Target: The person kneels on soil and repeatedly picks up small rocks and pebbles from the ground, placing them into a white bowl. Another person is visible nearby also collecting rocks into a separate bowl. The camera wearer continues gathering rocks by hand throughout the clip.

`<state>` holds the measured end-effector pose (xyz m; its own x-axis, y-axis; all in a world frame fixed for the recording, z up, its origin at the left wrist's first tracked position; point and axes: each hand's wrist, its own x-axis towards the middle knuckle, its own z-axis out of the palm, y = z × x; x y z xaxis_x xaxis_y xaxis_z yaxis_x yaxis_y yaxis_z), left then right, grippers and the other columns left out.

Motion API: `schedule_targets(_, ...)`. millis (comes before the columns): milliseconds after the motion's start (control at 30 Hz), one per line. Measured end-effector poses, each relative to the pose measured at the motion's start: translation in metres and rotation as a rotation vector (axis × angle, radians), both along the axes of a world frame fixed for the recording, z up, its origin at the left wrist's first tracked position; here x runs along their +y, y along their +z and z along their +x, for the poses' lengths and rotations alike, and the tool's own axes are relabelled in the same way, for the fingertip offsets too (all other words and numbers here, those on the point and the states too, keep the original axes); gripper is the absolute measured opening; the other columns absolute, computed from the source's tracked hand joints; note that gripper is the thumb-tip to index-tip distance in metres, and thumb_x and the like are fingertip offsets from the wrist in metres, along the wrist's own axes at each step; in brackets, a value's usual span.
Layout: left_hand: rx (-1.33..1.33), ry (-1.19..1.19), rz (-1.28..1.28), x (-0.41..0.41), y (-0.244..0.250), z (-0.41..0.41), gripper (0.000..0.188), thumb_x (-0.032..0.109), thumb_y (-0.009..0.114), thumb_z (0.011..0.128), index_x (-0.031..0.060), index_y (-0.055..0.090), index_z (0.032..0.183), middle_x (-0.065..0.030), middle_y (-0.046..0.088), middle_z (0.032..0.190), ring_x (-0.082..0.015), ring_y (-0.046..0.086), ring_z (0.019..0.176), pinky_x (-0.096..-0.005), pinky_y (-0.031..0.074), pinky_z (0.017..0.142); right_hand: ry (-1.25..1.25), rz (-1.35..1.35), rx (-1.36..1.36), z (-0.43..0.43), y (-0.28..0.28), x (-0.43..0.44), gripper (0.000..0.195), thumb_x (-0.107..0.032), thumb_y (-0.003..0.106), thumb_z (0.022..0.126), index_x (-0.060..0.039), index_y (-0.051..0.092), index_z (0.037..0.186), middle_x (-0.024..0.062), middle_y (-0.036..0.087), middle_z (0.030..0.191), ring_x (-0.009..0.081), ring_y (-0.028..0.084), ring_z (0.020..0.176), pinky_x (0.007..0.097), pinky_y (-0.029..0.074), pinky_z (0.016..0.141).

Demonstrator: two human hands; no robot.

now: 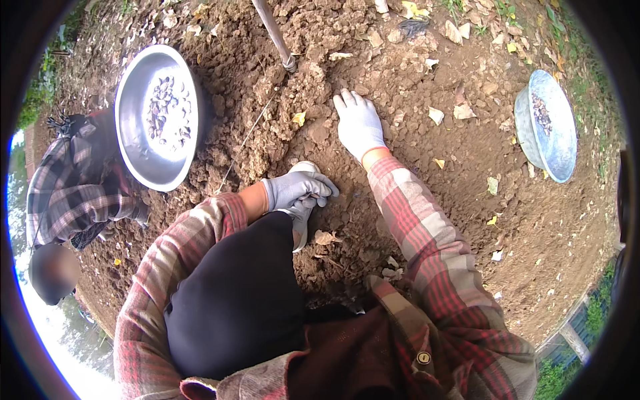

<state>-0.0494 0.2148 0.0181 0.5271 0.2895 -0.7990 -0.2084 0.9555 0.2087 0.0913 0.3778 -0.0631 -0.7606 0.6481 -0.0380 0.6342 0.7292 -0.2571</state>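
My left hand (pixel 300 191), in a pale grey work glove, rests beside my shoe with its fingers curled inward; small dark items seem to lie in the fingers, too small to name. My right hand (pixel 359 122), in a white glove with an orange cuff, reaches forward and touches the loose brown soil (pixel 320 132) with its fingertips, which are partly hidden in the dirt. A string (pixel 250 134) runs over the clods to the left of the hands. The shoe (pixel 301 225) is pale, under my bent knee.
A steel basin (pixel 131 120) with several small, dark pieces stands at the left. A worn metal basin (pixel 524 130) with small brown pieces is at the right. A wooden stick (pixel 272 30) stands in the soil ahead. A person in a plaid shirt (pixel 75 190) bends down at the far left.
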Motion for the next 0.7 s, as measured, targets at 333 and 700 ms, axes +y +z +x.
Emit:
schedule_targets(333,0.023,0.058,0.067,0.009,-0.009,-0.008,0.027,0.016,0.063,0.099,0.0004,0.068,0.120,-0.0050,0.064,0.082,-0.0041,0.046,0.052,-0.0198,0.032,0.041,-0.052,-0.244,0.018,0.005,0.018,0.014,0.050,-0.017,0.061,0.089,-0.0104,0.059,0.139,0.0143,0.053,0.149,0.0342,0.054,0.130,0.0454,0.044,0.109)
schedule_targets(700,0.067,0.136,0.119,0.021,-0.012,-0.004,0.031,0.024,0.059,0.100,0.0017,0.070,0.119,-0.0100,0.068,0.086,-0.0079,0.049,0.054,-0.0205,0.039,0.048,-0.032,-0.114,0.168,-0.025,-0.003,0.068,0.027,-0.015,0.056,0.090,-0.0161,0.077,0.106,0.0075,0.073,0.111,0.0311,0.065,0.108,0.0447,0.046,0.102)
